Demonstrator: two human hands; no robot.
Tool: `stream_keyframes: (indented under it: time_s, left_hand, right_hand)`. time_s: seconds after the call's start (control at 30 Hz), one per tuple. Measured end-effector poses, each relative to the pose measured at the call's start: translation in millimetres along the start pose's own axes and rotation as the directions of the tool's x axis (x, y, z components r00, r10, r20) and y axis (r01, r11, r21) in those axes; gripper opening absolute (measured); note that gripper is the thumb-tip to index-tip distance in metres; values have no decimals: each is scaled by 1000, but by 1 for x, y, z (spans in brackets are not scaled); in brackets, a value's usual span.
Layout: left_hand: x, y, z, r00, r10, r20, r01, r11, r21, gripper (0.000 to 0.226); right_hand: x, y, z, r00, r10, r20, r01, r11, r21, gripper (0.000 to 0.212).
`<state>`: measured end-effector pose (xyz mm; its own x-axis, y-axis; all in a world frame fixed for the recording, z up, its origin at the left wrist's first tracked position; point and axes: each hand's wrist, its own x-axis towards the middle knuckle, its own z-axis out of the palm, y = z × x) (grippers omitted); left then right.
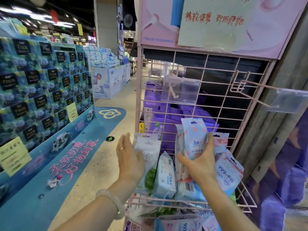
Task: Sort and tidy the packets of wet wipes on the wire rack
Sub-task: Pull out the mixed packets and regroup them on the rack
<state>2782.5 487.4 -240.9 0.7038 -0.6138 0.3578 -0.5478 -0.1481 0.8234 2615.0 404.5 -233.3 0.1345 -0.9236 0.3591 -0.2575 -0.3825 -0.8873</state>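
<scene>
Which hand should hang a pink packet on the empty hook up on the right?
The right hand: its grip is already round the pink packets, and the empty hook is above on its side. The left hand is open, against the white packet on the far side.

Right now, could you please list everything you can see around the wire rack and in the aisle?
Pink wire rack: one, right of centre, with a basket at its foot.
Peg hooks: two, pink, on the grid, each with a clear tag holder, nothing hanging.
Poster: one, pink with red handwriting, atop the rack.
Wet wipe packets: several, white, blue and pink, loose in the basket.
Purple packs: many, stacked behind the grid.
Blue tissue display: one large stack, left.
Floor graphic: one, blue, on the aisle.
Left hand: open, against a white packet; pale bangle on the wrist.
Right hand: grips pink-and-blue packets.
</scene>
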Motion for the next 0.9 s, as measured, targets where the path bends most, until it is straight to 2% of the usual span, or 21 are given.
stream_keyframes:
  time_s: [0.03,0.07,0.1,0.17,0.23,0.3,0.4,0.47,0.57,0.63,0.7,0.77,0.8,0.9]
  left_hand:
    - [-3,10,2,995,103,14,-102,992,-81,55]
    - [-6,23,4,983,162,88,-144,972,-184,46]
    - [-8,36,8,960,184,209,-125,955,-268,38]
    - [-9,57,20,885,178,429,15,912,-410,25]
    - [-3,73,31,850,157,504,115,877,-467,38]
    - [3,81,41,867,123,484,147,863,-483,46]
    - [15,81,50,900,70,431,191,825,-532,40]
    - [22,75,53,874,95,476,228,785,-576,41]
    - [28,68,57,805,190,562,228,775,-589,42]
    - [27,67,63,810,215,546,103,864,-493,45]
    - [25,68,71,853,247,460,-137,956,-260,52]
    - [23,68,75,889,255,382,-254,966,-52,56]
    - [23,68,74,898,258,357,-261,965,-42,56]
    - [22,67,70,898,328,294,-285,941,-181,49]
  right_hand:
    - [2,-1,2,1000,-7,-8,7,1000,0,111]
    - [3,-3,5,1000,-16,-19,16,1000,3,111]
    - [5,-6,7,999,-28,-36,28,1000,4,112]
    - [9,-11,10,995,-58,-87,60,998,22,112]
    - [13,-16,12,989,-93,-113,101,992,70,104]
    - [14,-19,15,987,-134,-87,140,988,71,98]
    - [16,-17,8,987,-140,77,139,990,14,116]
    - [24,-12,-8,973,-122,194,119,993,28,120]
    - [37,-7,-29,965,-109,237,115,993,-10,90]
    - [40,-6,-34,974,-77,215,89,995,-50,69]
    - [40,-4,-34,979,-49,200,68,994,-89,60]
    - [38,-2,-35,981,-62,183,86,988,-131,56]
    - [38,-2,-35,982,-76,172,99,986,-133,54]
    - [38,-7,-35,985,-122,122,133,988,-81,58]
